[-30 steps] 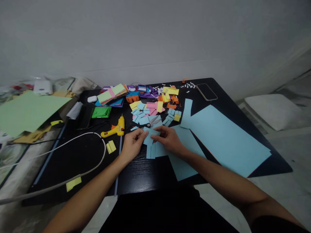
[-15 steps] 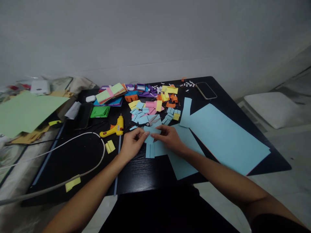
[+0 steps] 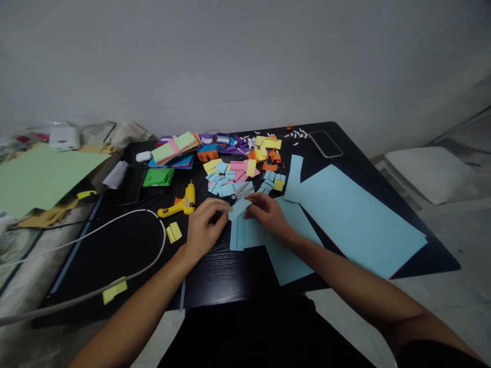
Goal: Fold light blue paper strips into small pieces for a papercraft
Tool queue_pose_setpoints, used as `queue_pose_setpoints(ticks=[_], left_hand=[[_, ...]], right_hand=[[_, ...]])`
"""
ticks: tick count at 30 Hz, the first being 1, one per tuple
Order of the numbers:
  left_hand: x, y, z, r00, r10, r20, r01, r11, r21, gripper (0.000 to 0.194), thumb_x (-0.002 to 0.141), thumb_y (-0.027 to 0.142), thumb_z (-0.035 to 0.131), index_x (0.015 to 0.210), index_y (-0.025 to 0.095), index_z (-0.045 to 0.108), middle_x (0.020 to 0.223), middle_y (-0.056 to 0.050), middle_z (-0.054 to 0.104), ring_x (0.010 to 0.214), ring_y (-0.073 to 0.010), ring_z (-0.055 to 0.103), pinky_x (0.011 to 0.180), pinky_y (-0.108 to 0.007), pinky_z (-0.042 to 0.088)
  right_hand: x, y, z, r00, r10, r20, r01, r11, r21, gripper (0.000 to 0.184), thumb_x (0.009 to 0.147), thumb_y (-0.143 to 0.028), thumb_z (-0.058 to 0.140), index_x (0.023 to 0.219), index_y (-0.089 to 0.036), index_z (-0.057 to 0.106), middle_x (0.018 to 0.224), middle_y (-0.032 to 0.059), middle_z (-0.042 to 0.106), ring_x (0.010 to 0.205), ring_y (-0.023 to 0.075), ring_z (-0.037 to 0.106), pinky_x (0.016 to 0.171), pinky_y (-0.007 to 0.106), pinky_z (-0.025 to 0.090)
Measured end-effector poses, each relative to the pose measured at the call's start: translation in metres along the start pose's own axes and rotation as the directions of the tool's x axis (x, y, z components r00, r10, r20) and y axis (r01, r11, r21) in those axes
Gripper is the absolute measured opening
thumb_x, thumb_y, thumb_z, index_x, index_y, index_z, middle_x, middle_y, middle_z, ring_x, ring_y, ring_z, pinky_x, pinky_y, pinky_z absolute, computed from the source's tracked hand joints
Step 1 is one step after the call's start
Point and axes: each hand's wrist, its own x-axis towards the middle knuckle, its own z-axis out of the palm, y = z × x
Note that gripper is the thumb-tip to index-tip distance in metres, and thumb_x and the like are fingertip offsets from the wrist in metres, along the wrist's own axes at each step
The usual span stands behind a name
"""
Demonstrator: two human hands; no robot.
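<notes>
Between my two hands is a small piece of light blue paper (image 3: 239, 209), tilted above the table. My left hand (image 3: 207, 224) pinches its left end with thumb and fingers. At its right end, my right hand (image 3: 267, 213) grips the edge with bent fingers, some of them hidden. Just below lies a folded light blue strip (image 3: 237, 236) with creases along it. Scissors (image 3: 242, 189) rest behind the held piece, partly covered. Larger light blue sheets (image 3: 287, 260) lie under and beside my right forearm.
A yellow glue gun (image 3: 180, 202) lies left of my left hand. Small folded paper pieces (image 3: 218, 181) are heaped at the back. A phone (image 3: 326, 144) lies back right, near a stack of light blue sheets (image 3: 356, 217). A white cable (image 3: 163, 240) loops across the left.
The small blue paper has turned and tilted between my hands, its right end now higher. My left hand has shifted slightly left, showing more of the strip below.
</notes>
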Motion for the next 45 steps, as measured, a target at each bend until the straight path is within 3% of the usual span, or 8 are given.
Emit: queue_pose_setpoints(ticks=[4,9,11,14,19,31,38,45], left_hand=[[-0.002,-0.004,-0.001,0.986,0.168,0.012,-0.168,0.974,0.152,0.014,0.096,0.016,0.063,0.096,0.023,0.075,0.097,-0.006,0.074,0.091,-0.0200,0.070,0.083,-0.036,0.054],[-0.006,-0.002,-0.001,0.949,0.267,0.165,-0.295,0.939,0.179,0.021,0.092,0.012,0.062,0.103,0.025,0.075,0.110,-0.008,0.073,0.102,-0.0236,0.068,0.094,-0.043,0.051],[-0.005,0.002,-0.001,0.969,0.205,0.139,-0.224,0.964,0.142,0.023,0.091,0.015,0.063,0.108,0.024,0.074,0.120,-0.010,0.070,0.112,-0.0266,0.066,0.100,-0.046,0.050],[-0.002,0.002,0.000,0.997,-0.052,0.054,0.051,0.998,0.024,0.026,0.093,0.024,0.064,0.118,0.021,0.070,0.119,-0.010,0.070,0.112,-0.0259,0.066,0.097,-0.043,0.052],[0.000,-0.005,0.004,0.909,-0.370,0.193,0.396,0.910,-0.123,0.019,0.090,0.033,0.069,0.101,0.018,0.074,0.094,-0.006,0.075,0.079,-0.0188,0.067,0.069,-0.030,0.051],[0.002,0.000,0.006,0.905,-0.377,0.195,0.421,0.855,-0.302,0.013,0.084,0.030,0.074,0.089,0.019,0.074,0.080,-0.002,0.071,0.066,-0.0151,0.062,0.060,-0.026,0.051],[-0.002,-0.003,0.007,0.943,-0.304,0.133,0.319,0.941,-0.111,0.011,0.088,0.028,0.070,0.092,0.020,0.076,0.083,-0.003,0.072,0.075,-0.0173,0.064,0.064,-0.027,0.046],[-0.002,-0.002,0.006,0.931,-0.308,0.195,0.336,0.932,-0.133,0.017,0.092,0.032,0.066,0.103,0.019,0.071,0.096,-0.005,0.075,0.083,-0.0188,0.069,0.068,-0.027,0.050]], right_hand=[[0.000,-0.004,0.002,0.978,0.152,0.141,-0.179,0.962,0.205,0.033,0.083,-0.049,0.075,0.093,-0.018,0.072,0.083,0.0048,0.074,0.076,0.0188,0.072,0.075,0.037,0.063],[-0.002,-0.003,0.001,0.994,0.089,0.061,-0.092,0.995,0.044,0.035,0.069,-0.042,0.091,0.087,-0.020,0.071,0.080,-0.0005,0.071,0.072,0.0143,0.066,0.070,0.028,0.057],[-0.002,-0.002,-0.001,0.997,0.063,0.050,-0.063,0.998,0.000,0.035,0.071,-0.043,0.090,0.090,-0.020,0.071,0.078,-0.0010,0.070,0.071,0.0141,0.064,0.068,0.028,0.056],[-0.003,-0.002,0.000,0.997,0.029,0.068,-0.025,0.998,-0.055,0.032,0.073,-0.042,0.088,0.090,-0.020,0.072,0.077,-0.0011,0.069,0.069,0.0141,0.064,0.067,0.029,0.055],[-0.005,-0.001,0.003,0.996,-0.035,0.086,0.044,0.993,-0.114,0.026,0.074,-0.036,0.085,0.091,-0.020,0.073,0.070,-0.0030,0.066,0.063,0.0122,0.059,0.062,0.026,0.049],[-0.008,-0.006,0.003,0.992,-0.064,0.106,0.075,0.992,-0.104,0.011,0.080,-0.030,0.073,0.087,-0.023,0.078,0.082,0.0008,0.073,0.071,0.0151,0.064,0.067,0.030,0.055],[-0.011,-0.009,0.002,0.992,-0.073,0.099,0.085,0.989,-0.124,0.019,0.084,-0.041,0.076,0.085,-0.022,0.079,0.078,0.0015,0.072,0.071,0.0155,0.064,0.067,0.030,0.055],[-0.009,0.001,0.004,0.992,-0.106,0.065,0.114,0.985,-0.132,0.024,0.076,-0.039,0.087,0.088,-0.022,0.075,0.085,0.0026,0.077,0.080,0.0181,0.072,0.078,0.034,0.059]])
